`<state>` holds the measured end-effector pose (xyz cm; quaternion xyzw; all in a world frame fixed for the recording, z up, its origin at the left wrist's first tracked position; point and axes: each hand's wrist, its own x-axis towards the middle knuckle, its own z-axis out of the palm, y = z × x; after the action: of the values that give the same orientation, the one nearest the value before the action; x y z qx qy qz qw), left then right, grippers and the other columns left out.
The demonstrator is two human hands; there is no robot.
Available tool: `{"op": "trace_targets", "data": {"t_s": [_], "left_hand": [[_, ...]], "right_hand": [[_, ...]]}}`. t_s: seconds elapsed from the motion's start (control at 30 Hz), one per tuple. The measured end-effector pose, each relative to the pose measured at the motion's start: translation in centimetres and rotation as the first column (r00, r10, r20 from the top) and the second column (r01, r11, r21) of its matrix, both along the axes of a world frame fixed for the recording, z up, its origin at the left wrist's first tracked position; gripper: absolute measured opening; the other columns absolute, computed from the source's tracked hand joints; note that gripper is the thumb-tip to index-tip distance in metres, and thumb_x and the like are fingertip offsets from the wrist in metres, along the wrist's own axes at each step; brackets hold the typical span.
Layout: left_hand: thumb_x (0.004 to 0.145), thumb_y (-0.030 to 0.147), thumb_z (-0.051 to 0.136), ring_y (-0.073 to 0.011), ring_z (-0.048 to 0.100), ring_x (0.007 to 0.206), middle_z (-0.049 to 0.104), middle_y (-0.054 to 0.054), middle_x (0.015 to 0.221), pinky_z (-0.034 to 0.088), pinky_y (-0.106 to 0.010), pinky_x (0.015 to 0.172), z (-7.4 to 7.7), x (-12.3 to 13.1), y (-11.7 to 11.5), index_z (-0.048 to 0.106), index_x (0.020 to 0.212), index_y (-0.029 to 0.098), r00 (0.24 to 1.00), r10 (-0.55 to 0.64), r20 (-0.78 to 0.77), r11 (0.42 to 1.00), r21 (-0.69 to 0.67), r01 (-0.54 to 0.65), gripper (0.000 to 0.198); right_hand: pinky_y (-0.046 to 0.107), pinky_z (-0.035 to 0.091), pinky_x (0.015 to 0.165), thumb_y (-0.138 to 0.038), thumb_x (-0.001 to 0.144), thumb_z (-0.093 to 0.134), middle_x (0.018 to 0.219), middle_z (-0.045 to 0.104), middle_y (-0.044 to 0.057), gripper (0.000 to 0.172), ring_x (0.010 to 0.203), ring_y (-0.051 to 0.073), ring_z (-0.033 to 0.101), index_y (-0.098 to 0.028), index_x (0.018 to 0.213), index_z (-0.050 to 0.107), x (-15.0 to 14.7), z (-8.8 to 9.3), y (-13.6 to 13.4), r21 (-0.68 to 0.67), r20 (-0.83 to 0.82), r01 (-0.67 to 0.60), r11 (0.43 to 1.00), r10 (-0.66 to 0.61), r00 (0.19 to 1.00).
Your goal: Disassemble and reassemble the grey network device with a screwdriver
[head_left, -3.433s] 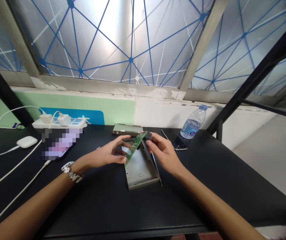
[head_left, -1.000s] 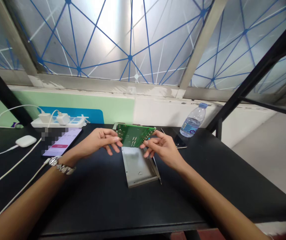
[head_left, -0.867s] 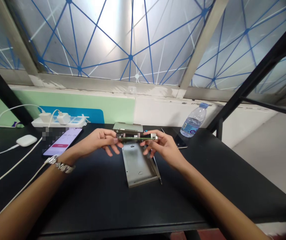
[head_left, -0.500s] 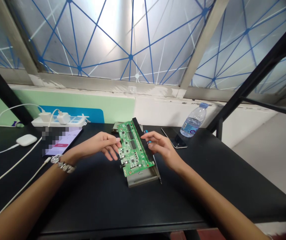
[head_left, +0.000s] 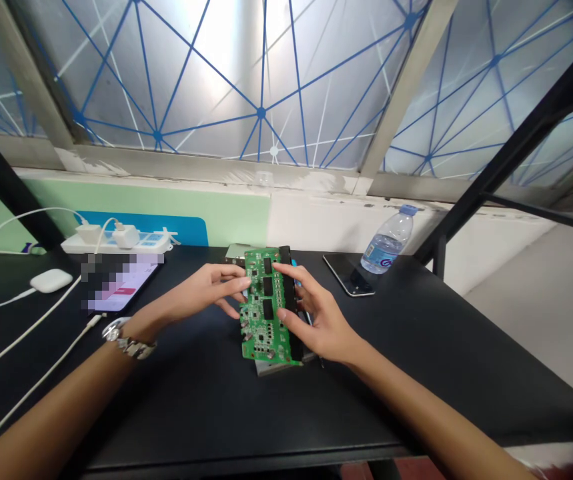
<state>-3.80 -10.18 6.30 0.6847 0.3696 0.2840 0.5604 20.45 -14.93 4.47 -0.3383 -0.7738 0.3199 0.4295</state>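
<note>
A green circuit board (head_left: 262,325) with several black chips and a black strip along its right edge is held up in front of me, its face toward me. My left hand (head_left: 216,288) grips its left edge, thumb on the front and fingers partly hidden behind. On the right side, my right hand (head_left: 320,315) has its thumb and index finger on the board's face; its other fingers reach behind. Below and behind the board lies a grey metal casing (head_left: 270,368), mostly covered by it. Another pale metal part (head_left: 236,251) shows at the board's upper left.
A dark phone (head_left: 349,275) and a water bottle (head_left: 387,243) are at the back right. To the left are a lit phone (head_left: 123,283), a white earphone case (head_left: 51,281), white cables and a power strip (head_left: 116,242). The black table (head_left: 246,420) ends at a front edge.
The board has turned more upright and come slightly toward me, covering more of the casing. My right thumb has moved onto its face, and my left hand has shifted slightly right.
</note>
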Motion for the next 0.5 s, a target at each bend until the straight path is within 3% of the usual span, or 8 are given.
{"op": "trace_targets", "data": {"t_s": [0.17,0.33,0.43,0.5], "left_hand": [[0.084,0.04,0.067,-0.0205,0.064,0.087,0.065,-0.006,0.091,0.061,-0.032,0.067,-0.3,0.8,-0.4,0.065,0.096,0.017,1.0,0.009,0.025,1.0,0.013,-0.009,0.026],[0.084,0.043,0.067,-0.0151,0.06,0.067,0.056,0.0,0.07,0.055,-0.024,0.051,-0.7,0.7,0.2,0.061,0.09,0.018,0.99,0.115,0.079,0.993,-0.004,-0.116,0.027],[0.085,0.043,0.067,-0.0112,0.054,0.057,0.053,0.003,0.065,0.047,-0.018,0.044,-0.5,0.2,0.5,0.06,0.092,0.019,0.972,0.199,0.123,0.979,0.024,-0.204,0.027],[0.084,0.042,0.069,-0.0097,0.052,0.054,0.053,0.004,0.065,0.043,-0.017,0.042,-0.5,0.0,0.7,0.058,0.092,0.02,0.953,0.248,0.172,0.967,0.012,-0.254,0.027]], "right_hand": [[0.043,0.056,0.082,-0.026,0.092,0.058,0.135,0.048,0.01,0.063,0.107,0.026,0.057,-0.034,0.15,0.035,-0.6,-0.2,-0.2,0.016,-0.039,0.026,1.0,-0.025,0.999],[0.044,0.055,0.086,-0.027,0.09,0.062,0.147,0.039,0.012,0.081,0.111,0.026,0.058,-0.035,0.156,0.016,-0.2,0.4,-0.4,-0.121,-0.122,-0.099,0.988,0.084,0.989],[0.041,0.056,0.082,-0.025,0.086,0.067,0.138,0.044,0.014,0.094,0.104,0.024,0.06,-0.034,0.157,0.005,0.0,0.4,-0.1,-0.252,-0.181,-0.121,0.96,0.076,0.98],[0.038,0.056,0.079,-0.024,0.083,0.069,0.124,0.051,0.012,0.094,0.093,0.019,0.061,-0.03,0.155,0.009,0.1,0.0,0.3,-0.33,-0.213,-0.077,0.941,0.006,0.977]]}}
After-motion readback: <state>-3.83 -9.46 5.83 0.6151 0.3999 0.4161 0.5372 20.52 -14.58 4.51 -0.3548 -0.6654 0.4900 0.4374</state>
